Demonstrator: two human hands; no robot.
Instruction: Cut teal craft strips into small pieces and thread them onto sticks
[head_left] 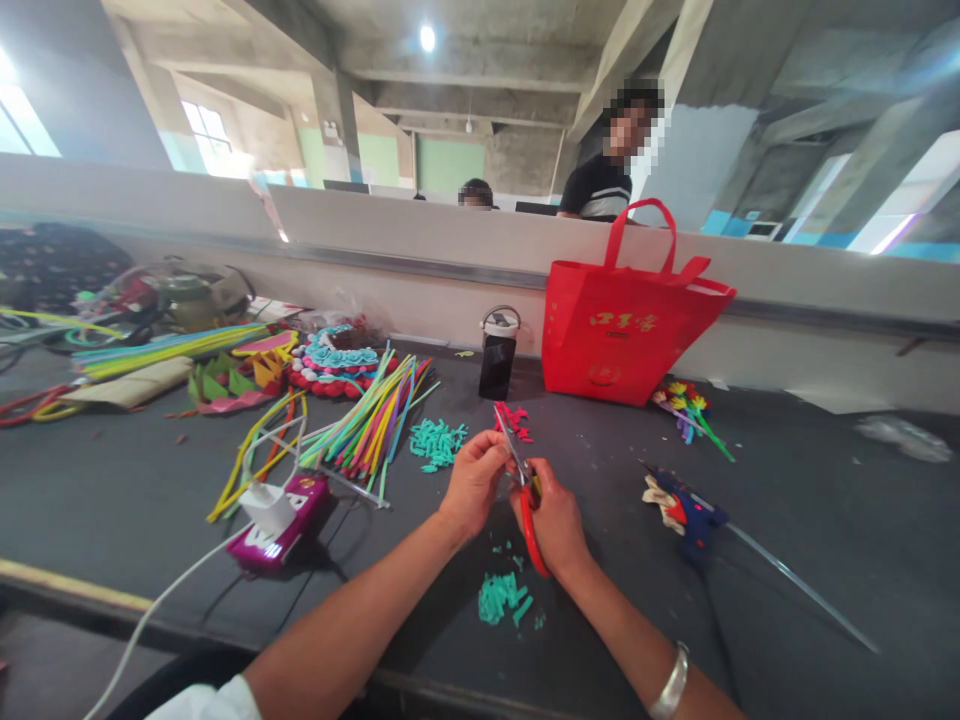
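My right hand (553, 510) grips a pair of scissors with red handles (532, 535), their blades (510, 445) pointing up and away from me. Close by on the left, my left hand (476, 480) pinches its thumb and fingers together at the blades; whatever it holds is too small to make out. Below the hands lies a pile of cut teal pieces (501, 598) with tiny scraps around it. Beyond them are a second heap of teal pieces (436, 443) and a small group of pinkish-red pieces (516, 420).
Colourful pipe cleaners (371, 415) lie left of centre, near a purple power strip (289, 525) with a white charger. A dark bottle (498, 355) and a red bag (626, 325) stand at the back. On the right lies a glue gun (694, 515) with a long glue stick.
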